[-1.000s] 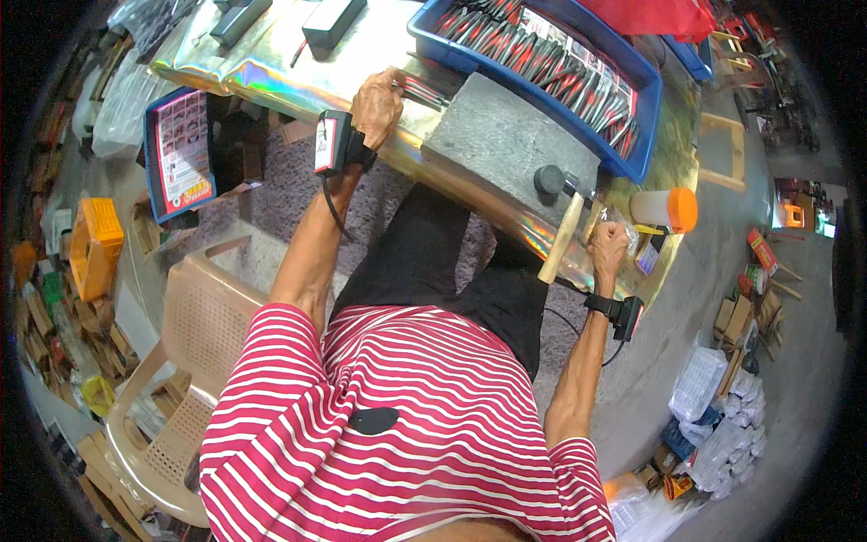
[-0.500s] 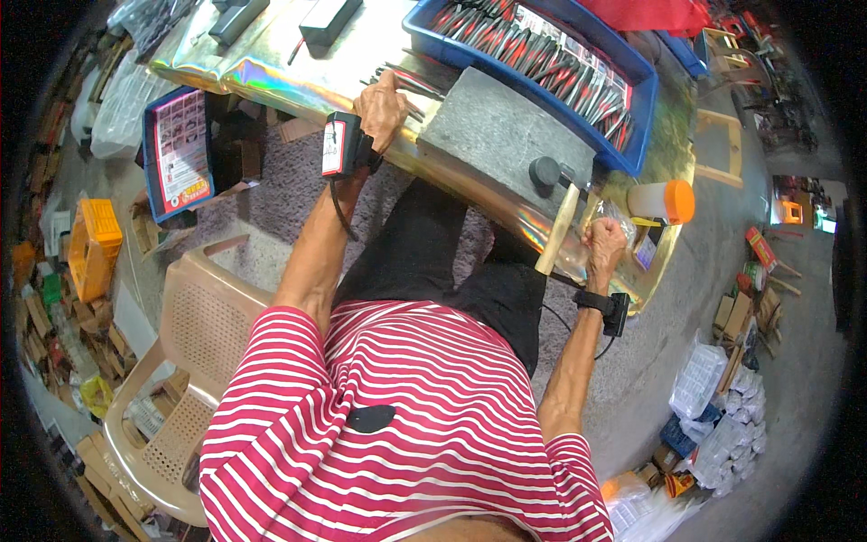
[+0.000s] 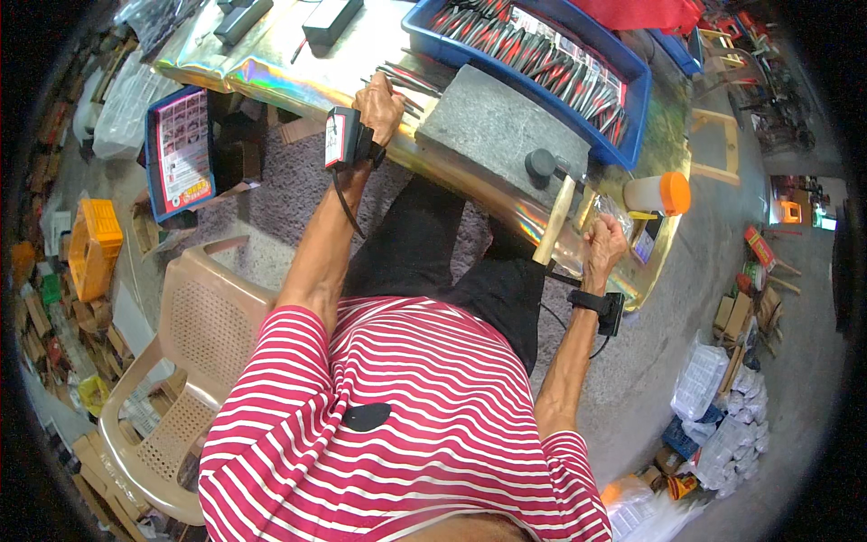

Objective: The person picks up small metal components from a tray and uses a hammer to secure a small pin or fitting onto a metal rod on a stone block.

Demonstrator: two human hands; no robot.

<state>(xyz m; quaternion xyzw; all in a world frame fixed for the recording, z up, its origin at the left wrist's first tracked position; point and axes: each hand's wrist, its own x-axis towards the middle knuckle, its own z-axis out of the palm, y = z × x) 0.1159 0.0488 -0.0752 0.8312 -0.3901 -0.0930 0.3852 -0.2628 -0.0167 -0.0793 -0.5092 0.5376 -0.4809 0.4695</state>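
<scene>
At the table's near edge, my left hand [image 3: 379, 107] is closed with its fingers curled down beside several thin dark-and-red sticks [image 3: 411, 79]. What it grips, if anything, is hidden. My right hand [image 3: 605, 242] is closed in a pinch at the table's right end, just below a crumpled clear plastic bag [image 3: 607, 208]. Its fingers hide whatever is between them. Left of this hand lies a mallet with a black head [image 3: 540, 163] and a pale wooden handle [image 3: 554, 221]. The head rests on a grey stone block [image 3: 492, 122], while the handle overhangs the table edge.
A blue tray [image 3: 637, 117] full of red-and-black slim tools stands behind the block. An orange-lidded jar [image 3: 657, 193] is right of the bag. Black boxes [image 3: 332, 20] sit far left on the shiny gold-covered table [image 3: 298, 77]. A beige plastic chair [image 3: 212, 316] stands at left.
My right hand has shifted slightly, with its fingers lifting a little by the bag. The left hand stays by the sticks, its wrist turned slightly. The whole view has moved a touch.
</scene>
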